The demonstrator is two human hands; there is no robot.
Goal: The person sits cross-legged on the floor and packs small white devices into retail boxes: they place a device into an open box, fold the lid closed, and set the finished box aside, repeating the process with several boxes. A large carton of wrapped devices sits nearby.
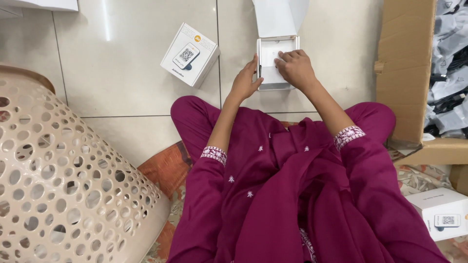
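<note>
An open white box (pixel 267 86) lies on the tiled floor in front of my knees, its lid (pixel 278 17) flipped up and away from me. My left hand (pixel 246 80) presses flat against the box's left side, fingers pointing up. My right hand (pixel 295 68) rests inside the box with fingers curled down onto its white contents. What lies under those fingers is hidden. A closed white box (pixel 190 54) with a printed device picture sits on the floor to the left, apart from both hands.
A beige perforated plastic basket (pixel 58 185) fills the lower left. A large cardboard carton (pixel 407 73) holding grey bagged items (pixel 451 68) stands at the right. Another closed white box (pixel 441 212) lies at the lower right on a patterned mat (pixel 165 168).
</note>
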